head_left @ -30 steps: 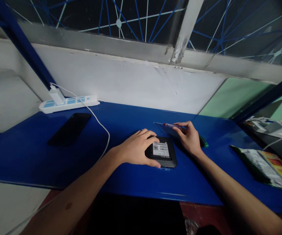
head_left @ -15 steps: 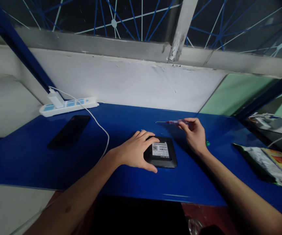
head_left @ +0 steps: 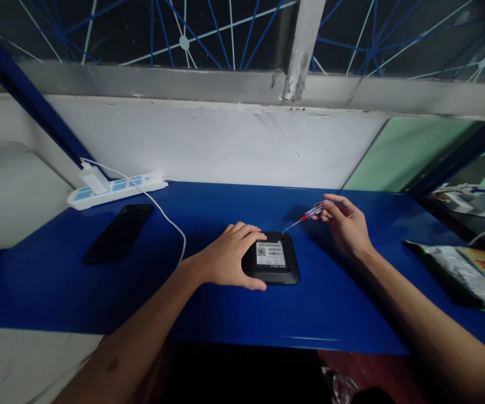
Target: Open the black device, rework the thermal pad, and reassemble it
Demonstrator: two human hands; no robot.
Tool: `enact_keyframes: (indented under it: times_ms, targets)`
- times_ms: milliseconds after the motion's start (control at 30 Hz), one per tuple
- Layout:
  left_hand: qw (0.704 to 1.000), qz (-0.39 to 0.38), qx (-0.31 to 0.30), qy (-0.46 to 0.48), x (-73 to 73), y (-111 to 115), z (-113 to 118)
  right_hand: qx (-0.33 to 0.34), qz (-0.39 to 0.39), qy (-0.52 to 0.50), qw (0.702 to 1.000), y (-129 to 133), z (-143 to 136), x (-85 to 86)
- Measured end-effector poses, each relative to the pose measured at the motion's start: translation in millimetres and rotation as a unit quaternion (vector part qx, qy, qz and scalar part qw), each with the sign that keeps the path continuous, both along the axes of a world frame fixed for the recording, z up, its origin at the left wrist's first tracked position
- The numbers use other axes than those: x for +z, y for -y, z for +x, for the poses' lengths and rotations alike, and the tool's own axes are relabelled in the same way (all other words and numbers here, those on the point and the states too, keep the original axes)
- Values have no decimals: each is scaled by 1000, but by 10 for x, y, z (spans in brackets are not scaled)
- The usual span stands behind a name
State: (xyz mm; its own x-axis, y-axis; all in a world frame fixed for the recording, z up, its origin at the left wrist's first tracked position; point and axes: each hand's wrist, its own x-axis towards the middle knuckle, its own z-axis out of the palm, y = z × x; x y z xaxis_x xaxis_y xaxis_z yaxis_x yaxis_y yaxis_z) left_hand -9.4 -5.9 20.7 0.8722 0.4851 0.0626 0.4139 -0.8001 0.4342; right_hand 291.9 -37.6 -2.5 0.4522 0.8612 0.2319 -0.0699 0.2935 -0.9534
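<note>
A flat, square black electronic device [head_left: 292, 264] lies on the blue table with a white printed label [head_left: 270, 254] facing up. My left hand [head_left: 229, 255] grips its left side, the thumb along the near edge and the fingers over the far edge. In my right hand [head_left: 346, 224] is a screwdriver [head_left: 310, 214] with a clear handle and a red collar, held between thumb and fingers. Its thin shaft slants down to the left, the tip at the device's far right corner. Whether the tip touches the device I cannot tell.
On the left lie a black smartphone [head_left: 118, 233] and a white power strip [head_left: 135, 183] with a plugged-in charger [head_left: 94, 178]. The charger's white cable [head_left: 164, 211] runs down behind my left forearm. A shiny packet [head_left: 463, 275] lies at the right of the blue table [head_left: 234, 320].
The screwdriver has swung from nearly level to a downward slant, its tip now at the device's far corner. My left hand stays on the device. The view has shifted slightly.
</note>
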Motion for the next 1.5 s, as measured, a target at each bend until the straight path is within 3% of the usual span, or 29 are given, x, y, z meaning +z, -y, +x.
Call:
enact_keyframes:
  times_ms: [600,867,1500]
  targets:
    - [1000,-6,7,-9,30,7,7,15,-17,51,998,24,3,-22]
    - [1000,-9,5,-2,37,9,5,-7,-7,116,993,45,-14,14]
    - [1000,-9,-1,-7,27,7,-22,-52,13,124,991,9,14,-28]
